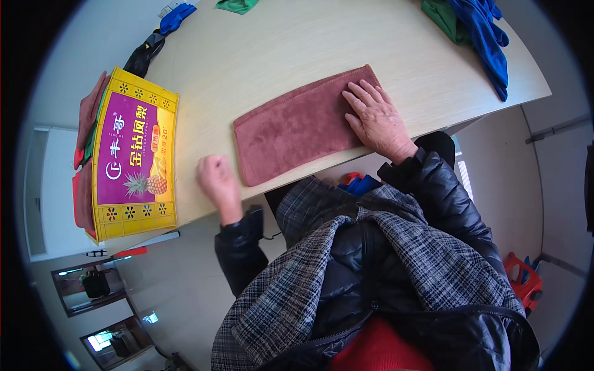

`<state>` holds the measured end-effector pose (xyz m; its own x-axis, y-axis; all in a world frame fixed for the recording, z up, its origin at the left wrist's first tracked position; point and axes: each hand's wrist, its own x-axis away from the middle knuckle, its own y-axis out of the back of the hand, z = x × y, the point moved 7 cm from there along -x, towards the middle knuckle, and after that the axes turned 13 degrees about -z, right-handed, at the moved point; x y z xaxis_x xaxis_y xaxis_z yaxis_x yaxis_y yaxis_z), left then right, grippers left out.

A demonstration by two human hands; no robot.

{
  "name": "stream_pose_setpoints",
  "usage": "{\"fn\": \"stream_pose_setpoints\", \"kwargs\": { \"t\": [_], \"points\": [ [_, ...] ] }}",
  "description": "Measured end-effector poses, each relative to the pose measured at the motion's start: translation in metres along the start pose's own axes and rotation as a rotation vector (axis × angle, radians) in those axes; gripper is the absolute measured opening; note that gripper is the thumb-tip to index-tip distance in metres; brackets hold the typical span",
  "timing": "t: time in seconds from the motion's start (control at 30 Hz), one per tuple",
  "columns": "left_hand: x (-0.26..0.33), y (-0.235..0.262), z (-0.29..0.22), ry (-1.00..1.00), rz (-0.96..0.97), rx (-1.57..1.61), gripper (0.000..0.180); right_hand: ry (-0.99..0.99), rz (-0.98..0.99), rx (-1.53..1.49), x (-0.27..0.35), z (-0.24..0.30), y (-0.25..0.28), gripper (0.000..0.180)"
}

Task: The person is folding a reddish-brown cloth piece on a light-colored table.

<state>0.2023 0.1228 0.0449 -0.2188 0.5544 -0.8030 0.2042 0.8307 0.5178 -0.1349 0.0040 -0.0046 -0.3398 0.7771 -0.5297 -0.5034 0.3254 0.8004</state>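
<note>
A brownish-red cloth (297, 127), folded into a rectangle with stitched edges, lies flat near the table's front edge. My right hand (377, 117) rests palm down on its right end, fingers stretched out and slightly spread. Just left of the cloth, apart from it, my left hand (218, 185) is curled into a loose fist over the table edge. Nothing shows in that fist, which is slightly blurred.
A yellow and purple carton (137, 154) with a pineapple picture stands at the left, with folded cloths (86, 123) behind it. Blue cloth (486, 43) and green cloth (442, 18) lie at the far right. Another green cloth (237, 5) is at the far edge. A red plastic stool (525, 284) stands below right.
</note>
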Motion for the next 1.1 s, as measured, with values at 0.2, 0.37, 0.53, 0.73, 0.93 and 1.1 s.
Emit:
{"fn": "stream_pose_setpoints", "kwargs": {
  "t": [0.2, 0.37, 0.53, 0.73, 0.93, 1.1],
  "points": [
    [0.06, 0.103, 0.113, 0.25, 0.244, -0.585, 0.011, 0.014, -0.027, -0.004, -0.002, 0.002, 0.002, 0.05],
    [0.062, 0.108, 0.041, -0.217, -0.075, -0.834, 0.011, 0.022, -0.021, 0.013, -0.001, 0.0, 0.002, 0.049],
    [0.041, 0.019, 0.017, 0.28, 0.192, -0.101, 0.03, 0.028, -0.024, 0.026, 0.0, 0.002, 0.002, 0.049],
    [0.021, -0.058, 0.013, 0.393, 0.403, -0.243, 0.04, 0.03, -0.014, 0.023, 0.002, 0.006, 0.002, 0.048],
    [0.033, -0.082, 0.036, 0.827, 0.369, 0.564, 0.027, 0.021, 0.02, 0.02, -0.002, 0.01, 0.005, 0.051],
    [0.033, -0.073, 0.021, 1.199, 0.477, 1.001, 0.031, 0.14, 0.081, 0.011, 0.002, 0.059, 0.01, 0.069]
  ]
}}
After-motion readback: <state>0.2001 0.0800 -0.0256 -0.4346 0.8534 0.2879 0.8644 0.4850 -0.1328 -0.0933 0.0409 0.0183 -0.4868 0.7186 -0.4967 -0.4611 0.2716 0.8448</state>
